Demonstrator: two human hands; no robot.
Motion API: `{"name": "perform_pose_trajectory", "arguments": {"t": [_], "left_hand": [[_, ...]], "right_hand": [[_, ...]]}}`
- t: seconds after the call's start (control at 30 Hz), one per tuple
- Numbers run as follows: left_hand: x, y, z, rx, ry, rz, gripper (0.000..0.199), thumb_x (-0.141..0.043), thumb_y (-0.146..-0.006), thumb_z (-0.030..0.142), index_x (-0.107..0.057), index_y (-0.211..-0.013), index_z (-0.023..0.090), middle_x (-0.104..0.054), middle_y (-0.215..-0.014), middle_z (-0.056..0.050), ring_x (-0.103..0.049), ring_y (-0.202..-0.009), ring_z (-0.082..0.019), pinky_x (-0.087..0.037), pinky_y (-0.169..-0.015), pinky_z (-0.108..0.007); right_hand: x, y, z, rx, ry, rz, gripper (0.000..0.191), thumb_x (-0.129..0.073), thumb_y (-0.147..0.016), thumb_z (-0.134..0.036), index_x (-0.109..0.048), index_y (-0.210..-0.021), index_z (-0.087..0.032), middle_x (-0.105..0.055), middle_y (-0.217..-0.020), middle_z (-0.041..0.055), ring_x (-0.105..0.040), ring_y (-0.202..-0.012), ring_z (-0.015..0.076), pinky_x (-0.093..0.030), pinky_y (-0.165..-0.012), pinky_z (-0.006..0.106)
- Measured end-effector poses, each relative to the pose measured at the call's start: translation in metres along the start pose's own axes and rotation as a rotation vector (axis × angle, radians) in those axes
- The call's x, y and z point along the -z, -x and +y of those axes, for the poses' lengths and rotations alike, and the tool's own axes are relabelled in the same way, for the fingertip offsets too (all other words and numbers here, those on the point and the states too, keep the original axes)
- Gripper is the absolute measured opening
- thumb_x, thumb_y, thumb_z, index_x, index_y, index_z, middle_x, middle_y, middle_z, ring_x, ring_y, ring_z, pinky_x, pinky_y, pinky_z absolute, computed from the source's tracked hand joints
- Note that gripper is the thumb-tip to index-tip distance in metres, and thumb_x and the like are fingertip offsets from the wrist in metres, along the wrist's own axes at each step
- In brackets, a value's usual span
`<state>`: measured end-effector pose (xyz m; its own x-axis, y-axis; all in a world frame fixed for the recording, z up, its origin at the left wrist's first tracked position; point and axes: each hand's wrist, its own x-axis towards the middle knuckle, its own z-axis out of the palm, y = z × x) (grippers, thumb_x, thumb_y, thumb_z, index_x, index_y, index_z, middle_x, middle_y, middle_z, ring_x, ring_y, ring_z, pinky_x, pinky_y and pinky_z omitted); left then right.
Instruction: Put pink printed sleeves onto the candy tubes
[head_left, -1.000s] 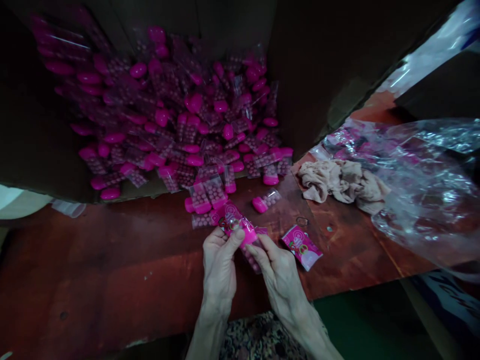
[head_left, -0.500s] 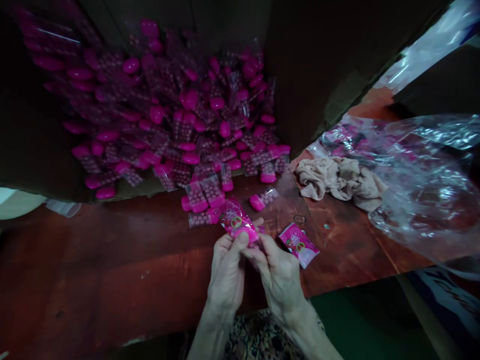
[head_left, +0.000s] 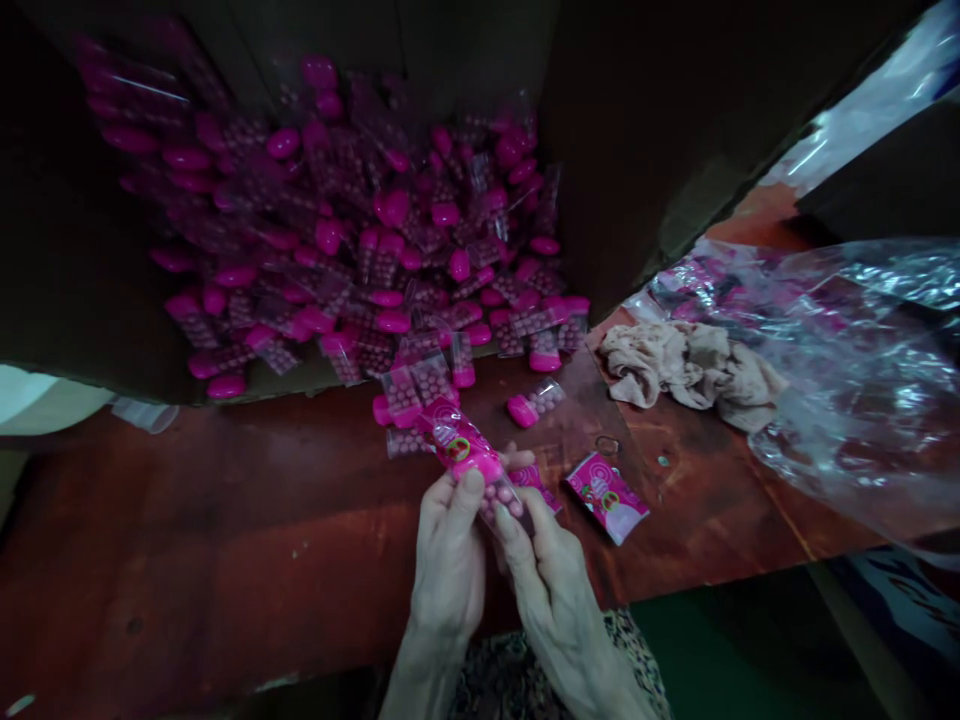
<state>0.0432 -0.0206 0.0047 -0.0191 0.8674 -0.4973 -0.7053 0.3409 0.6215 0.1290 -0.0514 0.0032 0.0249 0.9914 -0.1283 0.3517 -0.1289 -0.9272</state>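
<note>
Between my hands is a small candy container (head_left: 501, 494) with a clear body full of pink balls and a pink cap. A printed pink sleeve (head_left: 450, 432) sits at its cap end. My left hand (head_left: 448, 550) is closed there, thumb pressing near the cap. My right hand (head_left: 551, 570) pinches the clear body between thumb and fingers; some fingertips are hidden. Close to the right fingers lies a printed sleeve (head_left: 538, 486), partly covered. Another flat sleeve (head_left: 607, 500) rests to the right. A single candy container (head_left: 534, 402) lies just beyond my hands.
A big cardboard box (head_left: 630, 140) lies open toward me, with many pink-capped containers (head_left: 390, 210) spilling from it onto the red table (head_left: 225, 540). At right are a crumpled cloth (head_left: 694, 365) and a clear plastic bag (head_left: 862, 400) with pink items. A pale round rim (head_left: 52, 400) shows at left.
My right thumb has shifted onto the clear body, and more of its balls now show below the cap. A sleeve beside the right fingers shows more. The whole view has shifted slightly.
</note>
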Motion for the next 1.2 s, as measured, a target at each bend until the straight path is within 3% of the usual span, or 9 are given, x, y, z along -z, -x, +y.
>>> {"name": "perform_pose_trajectory", "arguments": {"t": [0.17, 0.33, 0.5, 0.73, 0.9, 1.07, 1.2], "left_hand": [[-0.001, 0.006, 0.003, 0.020, 0.013, -0.065, 0.021, -0.064, -0.077, 0.032, -0.072, -0.087, 0.016, -0.071, -0.092, -0.012, -0.065, -0.082, -0.022, -0.050, -0.074, -0.033], [0.001, 0.005, 0.008, -0.028, 0.050, 0.009, 0.025, -0.064, -0.077, 0.036, -0.072, -0.090, 0.016, -0.072, -0.090, -0.012, -0.065, -0.086, -0.024, -0.051, -0.074, -0.034], [0.000, 0.005, 0.002, -0.034, -0.002, 0.070, 0.021, -0.065, -0.076, 0.032, -0.072, -0.086, 0.015, -0.072, -0.085, -0.011, -0.067, -0.080, -0.023, -0.051, -0.073, -0.034], [0.002, 0.010, 0.004, 0.024, -0.003, -0.081, 0.023, -0.060, -0.080, 0.032, -0.071, -0.093, 0.016, -0.072, -0.092, -0.013, -0.065, -0.086, -0.025, -0.051, -0.075, -0.035], [0.005, 0.007, 0.014, -0.054, -0.006, -0.027, 0.030, -0.065, -0.075, 0.041, -0.072, -0.090, 0.016, -0.072, -0.092, -0.013, -0.066, -0.081, -0.024, -0.051, -0.071, -0.035], [0.005, 0.002, 0.013, 0.015, -0.001, -0.031, 0.014, -0.065, -0.077, 0.026, -0.070, -0.084, 0.016, -0.073, -0.087, -0.010, -0.066, -0.083, -0.022, -0.049, -0.079, -0.035], [0.009, 0.003, 0.006, 0.081, 0.103, -0.121, 0.017, -0.060, -0.080, 0.029, -0.068, -0.075, 0.015, -0.073, -0.088, -0.011, -0.065, -0.090, -0.024, -0.048, -0.083, -0.038]], "right_hand": [[-0.002, 0.000, -0.007, 0.105, 0.027, 0.062, 0.023, -0.032, -0.094, -0.030, -0.054, -0.101, -0.023, -0.068, -0.078, 0.0054, -0.065, -0.065, 0.0183, -0.051, -0.057, 0.025], [-0.002, -0.007, -0.010, 0.090, 0.017, 0.055, 0.026, -0.031, -0.095, -0.033, -0.056, -0.091, -0.024, -0.067, -0.072, 0.0035, -0.064, -0.061, 0.0177, -0.052, -0.056, 0.025], [-0.005, -0.001, -0.005, 0.156, 0.046, 0.056, 0.021, -0.034, -0.094, -0.026, -0.054, -0.100, -0.021, -0.069, -0.077, 0.0059, -0.067, -0.064, 0.0189, -0.052, -0.057, 0.025], [0.003, 0.003, -0.011, 0.116, 0.035, 0.041, 0.021, -0.035, -0.094, -0.029, -0.055, -0.099, -0.024, -0.069, -0.079, 0.0050, -0.066, -0.064, 0.0181, -0.053, -0.057, 0.024], [0.001, -0.003, -0.015, 0.143, 0.022, 0.024, 0.022, -0.034, -0.095, -0.028, -0.055, -0.088, -0.025, -0.068, -0.070, 0.0012, -0.065, -0.060, 0.0159, -0.051, -0.055, 0.022], [-0.005, -0.003, -0.006, 0.263, 0.149, 0.041, 0.021, -0.032, -0.095, -0.022, -0.053, -0.096, -0.020, -0.070, -0.073, 0.0031, -0.067, -0.058, 0.0160, -0.050, -0.051, 0.022], [-0.009, -0.002, 0.004, 0.351, 0.244, 0.055, 0.020, -0.032, -0.095, -0.021, -0.052, -0.095, -0.016, -0.069, -0.069, 0.0053, -0.067, -0.052, 0.0173, -0.050, -0.045, 0.023]]}}
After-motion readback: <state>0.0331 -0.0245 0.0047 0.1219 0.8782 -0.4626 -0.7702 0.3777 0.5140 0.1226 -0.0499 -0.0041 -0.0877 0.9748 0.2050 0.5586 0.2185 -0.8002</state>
